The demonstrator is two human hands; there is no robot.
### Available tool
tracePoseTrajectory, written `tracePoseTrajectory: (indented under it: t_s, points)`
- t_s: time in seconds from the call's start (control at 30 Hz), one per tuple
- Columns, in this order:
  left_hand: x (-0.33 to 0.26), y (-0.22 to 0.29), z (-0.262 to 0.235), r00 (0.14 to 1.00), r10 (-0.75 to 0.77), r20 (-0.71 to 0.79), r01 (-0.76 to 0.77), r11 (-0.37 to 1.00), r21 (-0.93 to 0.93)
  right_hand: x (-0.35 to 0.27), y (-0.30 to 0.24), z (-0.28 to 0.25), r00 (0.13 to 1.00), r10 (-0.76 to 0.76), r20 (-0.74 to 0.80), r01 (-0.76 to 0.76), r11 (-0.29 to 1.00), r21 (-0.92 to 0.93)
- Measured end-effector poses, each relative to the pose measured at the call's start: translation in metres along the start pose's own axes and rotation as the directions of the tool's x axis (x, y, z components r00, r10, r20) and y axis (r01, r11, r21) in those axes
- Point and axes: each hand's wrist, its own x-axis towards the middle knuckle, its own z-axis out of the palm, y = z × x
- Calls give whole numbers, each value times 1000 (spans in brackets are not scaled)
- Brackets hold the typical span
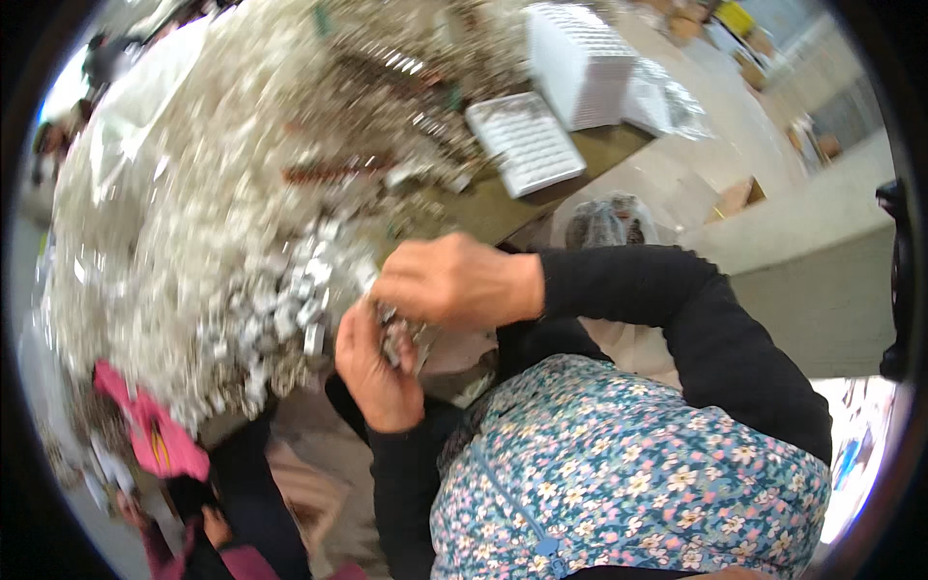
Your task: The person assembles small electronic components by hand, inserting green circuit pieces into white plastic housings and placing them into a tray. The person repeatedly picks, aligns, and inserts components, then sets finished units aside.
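Close together at the table edge, my left hand [377,372] and my right hand [454,280] meet at their fingertips. The fingers of both are curled inward and closed. Something small and pale may be between them, but blur and the fingers hide what it is. Just beyond them lies a pile of small silvery-white pieces [304,290], some of them blocky. It runs into a large heap of clear, crinkled plastic pieces [184,232] that covers much of the table.
A white compartment tray [527,145] lies at the table's far right corner, beside a tall stack of white trays [580,72]. Reddish-brown strips [333,169] lie in the heap. Below the edge stands a filled clear bag [609,222]. At lower left is a co-worker's pink garment [155,430].
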Motion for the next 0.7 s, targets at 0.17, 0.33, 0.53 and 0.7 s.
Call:
tracePoseTrajectory:
  t_s: [0.17, 0.33, 0.53, 0.7]
  points:
    - [0, 2, 8, 994, 13, 108, -26, 992, 123, 2, 3, -6, 904, 395, 165, -410, 687, 600]
    - [0, -5, 8, 985, -44, 166, 20, 990, 143, -3, 17, -25, 843, 404, 354, -515, 422, 746]
    - [8, 0, -7, 975, -126, 181, 138, 989, -56, -18, 106, -79, 756, 632, -171, -612, 775, 158]
    - [21, -5, -18, 956, -215, 199, 251, 952, -174, -45, 142, -78, 763, 619, -185, -646, 727, -234]
